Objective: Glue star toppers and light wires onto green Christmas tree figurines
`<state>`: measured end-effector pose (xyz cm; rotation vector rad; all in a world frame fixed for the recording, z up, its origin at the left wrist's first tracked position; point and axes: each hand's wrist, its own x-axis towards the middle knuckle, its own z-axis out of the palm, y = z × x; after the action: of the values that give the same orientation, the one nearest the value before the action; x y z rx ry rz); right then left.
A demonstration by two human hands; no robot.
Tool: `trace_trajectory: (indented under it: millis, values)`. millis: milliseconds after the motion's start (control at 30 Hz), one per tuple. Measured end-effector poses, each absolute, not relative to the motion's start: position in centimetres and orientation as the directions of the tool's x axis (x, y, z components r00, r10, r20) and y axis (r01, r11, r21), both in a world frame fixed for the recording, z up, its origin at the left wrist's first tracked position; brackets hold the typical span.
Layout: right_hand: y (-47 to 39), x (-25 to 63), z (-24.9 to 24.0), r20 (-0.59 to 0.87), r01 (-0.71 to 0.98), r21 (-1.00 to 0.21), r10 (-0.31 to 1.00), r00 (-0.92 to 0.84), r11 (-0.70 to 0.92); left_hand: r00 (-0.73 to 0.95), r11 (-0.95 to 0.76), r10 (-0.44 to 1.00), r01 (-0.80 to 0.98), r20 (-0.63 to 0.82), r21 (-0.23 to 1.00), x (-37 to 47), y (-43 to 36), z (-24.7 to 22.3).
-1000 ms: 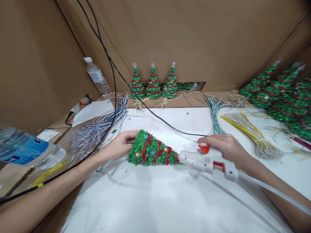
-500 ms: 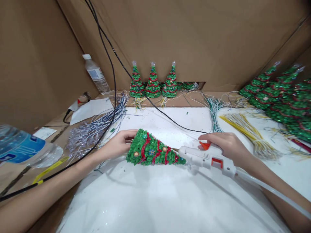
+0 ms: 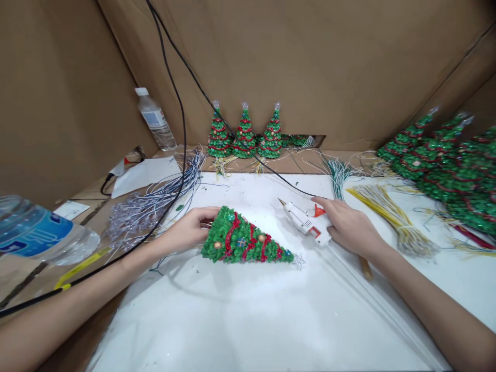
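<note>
A small green Christmas tree (image 3: 244,238) with red garlands and gold balls lies on its side over the white table, its clear star pointing right. My left hand (image 3: 189,227) grips its wide base; some fingers are hidden behind it. To the right, my right hand (image 3: 346,225) is closed on a white glue gun (image 3: 308,222) with an orange trigger. The gun's metal nozzle points up and left, apart from the tree. A wooden-looking handle (image 3: 365,268) shows beneath my right wrist.
Three upright trees (image 3: 244,134) stand at the back, with more trees (image 3: 457,165) at right. Wire bundles (image 3: 399,217) lie on both sides. Bottles (image 3: 155,121) are on the left. A black cable (image 3: 182,129) hangs across the view. Cardboard walls (image 3: 271,62) enclose the table.
My right hand and the glue gun have moved up and away from the tree's tip, and the gun has turned. The star and wooden handle now show. My left hand has barely moved.
</note>
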<state>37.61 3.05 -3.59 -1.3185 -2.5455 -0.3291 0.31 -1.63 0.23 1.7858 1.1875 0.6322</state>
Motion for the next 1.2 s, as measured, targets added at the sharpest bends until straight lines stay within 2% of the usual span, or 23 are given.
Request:
trace_trajectory:
  millis: [333, 867, 1033, 1200]
  values:
    - [3.6, 37.6, -4.4, 0.275, 0.827, 0.013, 0.793, -0.544, 0.563, 0.406, -0.171, 0.913, 0.471, -0.041, 0.865, 0.2, -1.7, 0.2]
    - [4.0, 38.0, -4.6, 0.268, 0.771, -0.258, 0.810, -0.521, 0.582, 0.388, -0.192, 0.921, 0.514, -0.027, 0.836, -0.1, -1.4, -0.1]
    - [4.0, 39.0, -3.8, 0.322, 0.760, -0.243, 0.790, -0.522, 0.602, 0.372, -0.151, 0.927, 0.500, -0.053, 0.853, -0.1, -1.5, 0.0]
    - [2.0, 42.6, -2.0, 0.394, 0.824, -0.138, 0.794, -0.463, 0.549, 0.370, -0.146, 0.928, 0.488, -0.053, 0.860, 0.0, -1.5, -0.1]
